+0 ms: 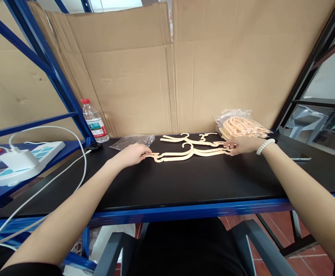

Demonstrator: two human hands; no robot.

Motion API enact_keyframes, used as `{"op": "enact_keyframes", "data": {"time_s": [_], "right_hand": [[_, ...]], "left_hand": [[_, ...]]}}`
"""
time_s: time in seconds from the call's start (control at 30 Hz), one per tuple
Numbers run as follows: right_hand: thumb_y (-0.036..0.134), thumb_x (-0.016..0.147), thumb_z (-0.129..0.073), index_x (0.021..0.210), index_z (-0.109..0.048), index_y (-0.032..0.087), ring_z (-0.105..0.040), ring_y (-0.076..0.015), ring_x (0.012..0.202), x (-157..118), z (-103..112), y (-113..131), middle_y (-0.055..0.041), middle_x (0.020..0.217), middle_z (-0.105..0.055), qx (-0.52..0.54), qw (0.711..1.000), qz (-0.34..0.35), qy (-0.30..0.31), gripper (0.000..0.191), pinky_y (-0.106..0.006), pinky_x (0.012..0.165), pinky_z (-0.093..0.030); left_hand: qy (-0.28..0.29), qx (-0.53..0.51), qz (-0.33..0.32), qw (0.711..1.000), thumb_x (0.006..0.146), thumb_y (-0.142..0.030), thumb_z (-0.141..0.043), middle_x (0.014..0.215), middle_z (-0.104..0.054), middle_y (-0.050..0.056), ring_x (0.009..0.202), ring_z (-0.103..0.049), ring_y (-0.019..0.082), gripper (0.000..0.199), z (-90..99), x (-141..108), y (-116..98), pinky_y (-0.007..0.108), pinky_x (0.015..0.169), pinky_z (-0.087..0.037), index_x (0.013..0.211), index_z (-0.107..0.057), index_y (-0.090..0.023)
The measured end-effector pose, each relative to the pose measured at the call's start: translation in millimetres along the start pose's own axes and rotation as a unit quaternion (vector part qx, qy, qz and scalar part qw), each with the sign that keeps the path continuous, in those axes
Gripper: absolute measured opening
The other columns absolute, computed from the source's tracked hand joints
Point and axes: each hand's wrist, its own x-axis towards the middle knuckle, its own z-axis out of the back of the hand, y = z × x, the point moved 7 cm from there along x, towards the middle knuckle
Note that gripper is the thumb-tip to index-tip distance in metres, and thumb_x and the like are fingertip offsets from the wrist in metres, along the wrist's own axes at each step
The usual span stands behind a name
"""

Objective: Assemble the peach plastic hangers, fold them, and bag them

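The front hanger (190, 153) lies across the black tabletop (184, 180), nearer the back edge than the front edge. The left hand (134, 154) pinches its left end. The right hand (239, 145) has its fingers closed on the right end. A back hanger (193, 142) lies just behind, close to the back edge, with a small loose piece (203, 137) beside it. A bag of hangers (240, 127) sits at the back edge, to the right, just behind the right hand. An empty-looking plastic bag (131, 141) lies at the back edge, behind the left hand. A bottle (95, 122) with a red cap stands near the back left corner.

The right fingers hide the tip of the front hanger, and I can't tell if they touch the back hanger too. The right arm covers part of a flat thing (301, 158) near the right edge. A small dark thing (94, 147) by the bottle is hard to make out.
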Motion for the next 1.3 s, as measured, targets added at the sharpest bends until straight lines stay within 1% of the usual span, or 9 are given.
{"op": "enact_keyframes", "data": {"time_s": [0.2, 0.3, 0.43, 0.53, 0.63, 0.73, 1.03, 1.13, 1.3], "right_hand": [[0.045, 0.066, -0.055, 0.126, -0.057, 0.013, -0.061, -0.0304, 0.094, -6.5, 0.8, 6.2, -0.0122, 0.103, -0.063, -0.004, 0.999, -0.043, 0.033, 0.067, -0.036, 0.084, -0.044], [0.045, 0.067, -0.053, 0.132, -0.052, 0.01, -0.061, -0.0312, 0.094, -9.1, 0.4, 8.4, -0.0137, 0.102, -0.063, -0.013, 0.997, -0.058, 0.047, 0.074, -0.037, 0.084, -0.044], [0.047, 0.066, -0.055, 0.128, -0.055, 0.012, -0.062, -0.0329, 0.092, -6.3, -1.6, 3.8, -0.0129, 0.099, -0.065, -0.007, 0.998, -0.059, 0.037, 0.071, -0.038, 0.081, -0.046], [0.047, 0.065, -0.058, 0.121, -0.059, 0.014, -0.061, -0.0338, 0.098, -2.4, -2.1, 0.7, -0.0135, 0.105, -0.065, 0.001, 0.999, -0.036, 0.019, 0.065, -0.039, 0.085, -0.047], [0.051, 0.067, -0.058, 0.113, -0.063, 0.016, -0.059, -0.0349, 0.104, -0.9, -1.8, 1.4, -0.0148, 0.112, -0.063, -0.004, 1.0, -0.013, 0.011, 0.058, -0.042, 0.091, -0.045], [0.054, 0.067, -0.059, 0.11, -0.063, 0.017, -0.057, -0.0353, 0.108, -1.7, -1.5, 4.0, -0.0152, 0.115, -0.062, 0.001, 1.0, -0.01, 0.012, 0.057, -0.041, 0.094, -0.043], [0.054, 0.068, -0.058, 0.11, -0.063, 0.016, -0.057, -0.0353, 0.108, -4.6, 0.9, 9.5, -0.0151, 0.114, -0.063, -0.014, 1.0, -0.017, 0.009, 0.057, -0.041, 0.093, -0.043], [0.055, 0.067, -0.059, 0.106, -0.064, 0.017, -0.057, -0.0348, 0.106, -4.9, 2.0, 9.4, -0.0151, 0.113, -0.063, -0.013, 1.0, -0.016, 0.005, 0.055, -0.042, 0.092, -0.044], [0.055, 0.064, -0.062, 0.101, -0.065, 0.018, -0.059, -0.0347, 0.101, -5.1, 3.7, 6.7, -0.0127, 0.107, -0.065, -0.01, 0.999, -0.041, -0.011, 0.052, -0.041, 0.086, -0.046]], "left_hand": [[-0.002, 0.022, 0.026, 0.999, 0.08, -0.015, -0.047, 0.097, -0.071, 0.003, 0.09, -0.063, 0.019, 0.027, 3.8, -1.1, -0.3, 0.026, 0.074, -0.044, 0.095, -0.069, -0.021], [0.0, 0.035, 0.036, 0.999, 0.077, -0.01, -0.044, 0.092, -0.072, 0.003, 0.088, -0.064, 0.02, 0.031, 4.4, -2.0, 1.3, 0.026, 0.073, -0.045, 0.091, -0.069, -0.021], [-0.009, 0.046, 0.038, 0.998, 0.072, -0.006, -0.042, 0.09, -0.071, 0.004, 0.086, -0.064, 0.021, 0.035, 4.1, -2.7, 2.6, 0.028, 0.074, -0.046, 0.087, -0.07, -0.022], [-0.048, 0.026, 0.031, 0.998, 0.071, -0.006, -0.041, 0.101, -0.069, 0.006, 0.092, -0.063, 0.022, 0.041, 9.7, -2.5, -5.0, 0.031, 0.079, -0.047, 0.098, -0.068, -0.02], [-0.076, -0.035, -0.038, 0.996, 0.079, -0.013, -0.041, 0.107, -0.067, 0.005, 0.095, -0.062, 0.019, 0.036, 16.5, -2.3, -26.7, 0.029, 0.085, -0.046, 0.104, -0.066, -0.02], [-0.061, -0.071, -0.098, 0.991, 0.085, -0.023, -0.045, 0.1, -0.067, 0.003, 0.088, -0.062, 0.016, 0.024, 18.0, -3.4, -42.1, 0.026, 0.081, -0.046, 0.093, -0.068, -0.021], [-0.033, -0.021, -0.011, 0.999, 0.081, -0.025, -0.05, 0.086, -0.067, 0.001, 0.079, -0.061, 0.017, 0.015, 12.8, -4.2, -21.0, 0.025, 0.066, -0.041, 0.078, -0.065, -0.022], [-0.046, -0.009, 0.011, 0.999, 0.08, -0.022, -0.047, 0.093, -0.067, 0.001, 0.085, -0.061, 0.018, 0.016, 13.5, -4.4, -21.3, 0.026, 0.067, -0.042, 0.085, -0.063, -0.022], [-0.059, -0.028, -0.002, 0.998, 0.082, -0.018, -0.04, 0.097, -0.066, 0.002, 0.085, -0.061, 0.018, 0.025, 12.5, -3.9, -32.0, 0.028, 0.071, -0.045, 0.094, -0.061, -0.023]]}}
